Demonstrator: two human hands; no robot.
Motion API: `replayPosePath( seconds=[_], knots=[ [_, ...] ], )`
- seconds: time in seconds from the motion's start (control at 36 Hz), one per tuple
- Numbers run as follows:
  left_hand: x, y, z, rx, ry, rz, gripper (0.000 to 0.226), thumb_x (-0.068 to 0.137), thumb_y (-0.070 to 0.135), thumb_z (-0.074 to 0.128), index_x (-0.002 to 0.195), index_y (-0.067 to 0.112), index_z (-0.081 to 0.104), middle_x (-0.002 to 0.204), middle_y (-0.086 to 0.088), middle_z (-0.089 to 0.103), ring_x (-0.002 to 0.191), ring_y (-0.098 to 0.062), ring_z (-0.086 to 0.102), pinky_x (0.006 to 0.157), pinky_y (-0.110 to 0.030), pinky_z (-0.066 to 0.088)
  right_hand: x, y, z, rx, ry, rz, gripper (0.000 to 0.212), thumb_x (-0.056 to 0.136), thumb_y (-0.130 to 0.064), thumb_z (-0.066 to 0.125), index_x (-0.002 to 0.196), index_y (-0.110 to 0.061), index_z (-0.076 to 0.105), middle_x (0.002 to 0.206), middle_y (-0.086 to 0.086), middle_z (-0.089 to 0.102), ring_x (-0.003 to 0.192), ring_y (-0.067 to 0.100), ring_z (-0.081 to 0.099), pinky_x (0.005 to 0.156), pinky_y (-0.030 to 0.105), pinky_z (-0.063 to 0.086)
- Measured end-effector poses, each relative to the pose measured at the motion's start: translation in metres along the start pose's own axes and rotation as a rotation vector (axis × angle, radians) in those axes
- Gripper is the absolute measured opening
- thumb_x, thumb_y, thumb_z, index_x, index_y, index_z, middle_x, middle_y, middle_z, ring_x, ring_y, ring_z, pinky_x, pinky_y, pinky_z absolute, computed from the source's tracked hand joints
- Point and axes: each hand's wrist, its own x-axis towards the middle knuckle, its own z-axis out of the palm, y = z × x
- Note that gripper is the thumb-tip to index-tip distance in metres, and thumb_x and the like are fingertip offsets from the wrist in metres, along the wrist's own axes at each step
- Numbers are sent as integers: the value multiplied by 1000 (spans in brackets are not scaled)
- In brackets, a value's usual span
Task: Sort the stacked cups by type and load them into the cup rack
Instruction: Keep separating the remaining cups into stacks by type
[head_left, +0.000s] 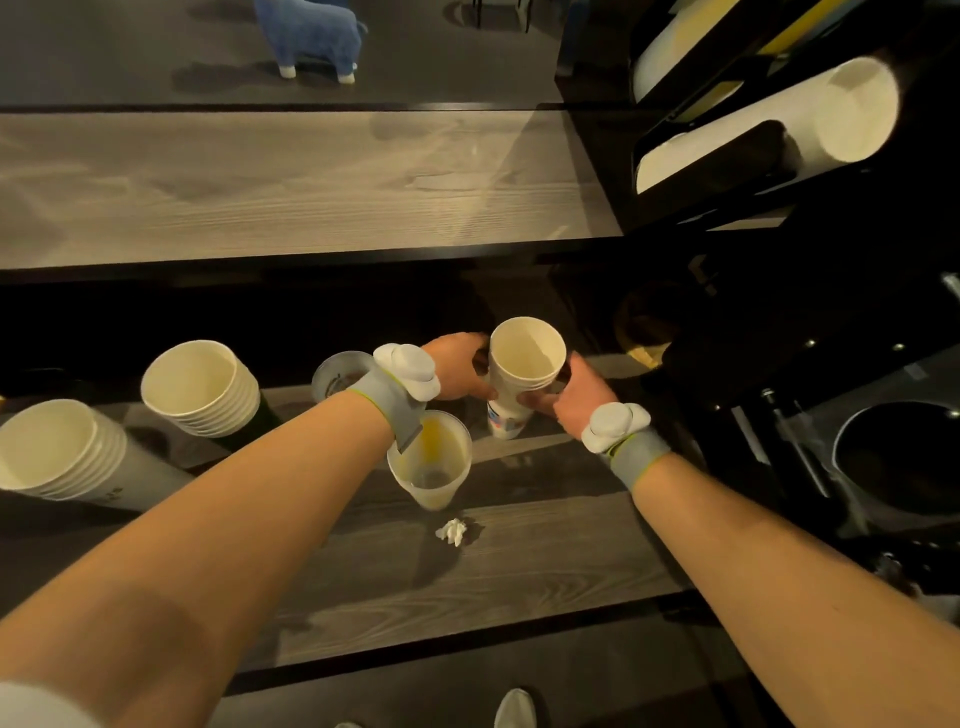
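Observation:
A short stack of white paper cups (524, 364) stands upright at the middle of the dark counter. My left hand (460, 366) grips its left side and my right hand (574, 397) grips its right side. Two taller paper cup stacks (202, 387) (57, 449) lean at the left. Two clear plastic cup stacks stand close by: one (434, 462) under my left wrist, another (337, 374) behind it. The black cup rack (727, 171) at the upper right holds white cup stacks (810, 119) lying in its tubes.
A crumpled white paper scrap (453, 532) lies on the counter near the front. A raised wooden ledge (291, 182) runs behind the counter. Dark equipment with a round opening (898, 457) sits at the right. A blue animal figure (311, 36) stands on the floor beyond.

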Motion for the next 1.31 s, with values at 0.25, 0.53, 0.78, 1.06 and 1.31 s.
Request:
replayPosePath(
  seconds=[0.25, 0.53, 0.78, 1.06, 1.31],
  knots=[
    [4, 4, -5, -126, 140, 45, 56, 82, 28, 77, 131, 17, 53, 124, -3, 64, 109, -20, 63, 85, -26, 50, 6, -6, -7, 39, 58, -108, 80, 74, -25, 83, 140, -14, 39, 138, 7, 53, 125, 25, 52, 91, 28, 43],
    [3, 1, -4, -156, 141, 63, 57, 82, 34, 76, 131, 19, 52, 124, -2, 65, 110, -20, 63, 83, -23, 47, 5, -5, -8, 65, 24, -144, 79, 75, -25, 83, 139, -16, 37, 137, 6, 54, 124, 24, 53, 97, 35, 48],
    [-3, -3, -9, -201, 132, 94, 75, 78, 33, 80, 140, 22, 39, 130, -1, 60, 115, -20, 61, 90, -29, 51, 0, -11, -9, 13, 29, -197, 83, 78, -34, 79, 142, -18, 29, 138, 7, 50, 122, 23, 52, 88, 30, 46],
    [-19, 10, -52, -427, 135, 187, 69, 86, 32, 73, 145, 25, 40, 129, 4, 61, 119, -9, 57, 98, -25, 47, -9, -50, -34, 175, 111, -269, 77, 77, -30, 80, 140, -22, 37, 120, -13, 50, 108, 2, 48, 74, 6, 37],
    [-49, 30, -99, -564, 233, 222, 65, 90, 44, 64, 147, 32, 36, 127, 6, 61, 120, -9, 56, 106, -39, 44, -25, -106, -56, 314, 138, -397, 70, 77, -41, 78, 137, -24, 46, 124, -8, 61, 113, 4, 57, 93, 24, 48]
  ],
)
